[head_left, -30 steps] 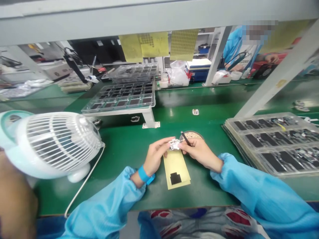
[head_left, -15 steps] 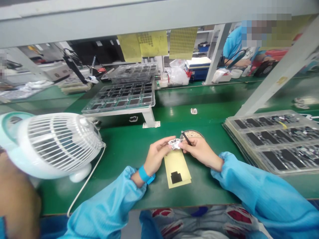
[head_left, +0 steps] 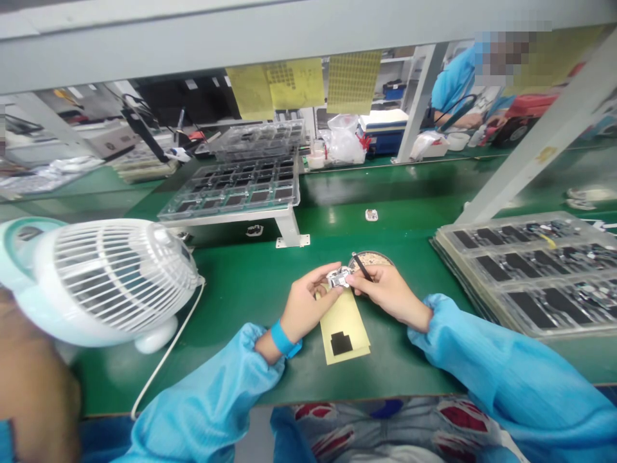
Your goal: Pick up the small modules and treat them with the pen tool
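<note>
My left hand (head_left: pixel 311 299), with a blue band at the wrist, pinches a small white and silver electronic part (head_left: pixel 339 277) between thumb and fingers. From the other side my right hand (head_left: pixel 385 290) meets it, thumb and fingertips at the part's right edge. A slim black stick-like tool (head_left: pixel 361 267) sticks up out of the right hand's grip; its kind does not show clearly. Just behind the fingers lies a round dish (head_left: pixel 380 258) with a speckled tan surface. Below the hands rests a yellow backing sheet (head_left: pixel 340 316) bearing a black cut-out sticker (head_left: pixel 342 343).
A white fan (head_left: pixel 120 276) with its cord stands at left. Stacked trays of parts (head_left: pixel 540 273) lie at right. More clear trays (head_left: pixel 241 186) sit on a raised stand. Small parts (head_left: pixel 371 215) lie on the green surface behind. A co-worker (head_left: pixel 456 80) sits across.
My left thumb and fingers have shifted slightly on the small part, which is tilted a little differently. The small parts on the green surface behind have moved slightly left. My right hand is nearly still.
</note>
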`<state>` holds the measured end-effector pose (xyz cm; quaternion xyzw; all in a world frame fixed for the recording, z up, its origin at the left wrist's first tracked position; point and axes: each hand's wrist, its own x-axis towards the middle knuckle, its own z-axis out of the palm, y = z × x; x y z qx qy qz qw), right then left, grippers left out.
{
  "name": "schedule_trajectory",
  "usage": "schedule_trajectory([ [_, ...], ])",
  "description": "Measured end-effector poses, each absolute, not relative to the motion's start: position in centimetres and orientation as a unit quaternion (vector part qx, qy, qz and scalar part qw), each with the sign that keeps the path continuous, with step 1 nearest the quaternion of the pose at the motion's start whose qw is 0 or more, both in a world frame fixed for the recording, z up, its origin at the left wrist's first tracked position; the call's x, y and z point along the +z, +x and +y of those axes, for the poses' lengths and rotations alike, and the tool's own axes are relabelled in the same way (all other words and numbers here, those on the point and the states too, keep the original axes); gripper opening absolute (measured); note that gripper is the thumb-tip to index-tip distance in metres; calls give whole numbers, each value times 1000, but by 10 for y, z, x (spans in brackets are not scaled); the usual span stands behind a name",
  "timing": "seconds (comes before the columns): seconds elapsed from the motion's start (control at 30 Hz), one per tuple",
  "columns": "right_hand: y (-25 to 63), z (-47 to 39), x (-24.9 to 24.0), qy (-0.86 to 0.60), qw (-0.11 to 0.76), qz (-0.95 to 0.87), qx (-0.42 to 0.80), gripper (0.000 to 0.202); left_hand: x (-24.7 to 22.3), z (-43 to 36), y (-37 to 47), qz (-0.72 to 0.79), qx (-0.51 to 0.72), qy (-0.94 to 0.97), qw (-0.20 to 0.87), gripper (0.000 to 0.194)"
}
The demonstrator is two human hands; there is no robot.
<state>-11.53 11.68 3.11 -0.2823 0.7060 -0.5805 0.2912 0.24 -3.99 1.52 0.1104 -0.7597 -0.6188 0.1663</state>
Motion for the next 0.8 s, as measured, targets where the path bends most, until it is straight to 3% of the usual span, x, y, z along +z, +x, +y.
schedule_trajectory([
  [0.33, -114, 115, 29, -272, 276, 704, -595, 38, 20, -38, 4, -807, -541, 101, 213, 44],
  [0.57, -115, 113, 18, -307, 208, 686, -626, 33, 18, -37, 2, -681, -703, 123, 162, 53],
  [0.8, -112, 107, 8, -288, 243, 650, -660, 35, 19, -30, 0, -580, -793, 117, 148, 49],
])
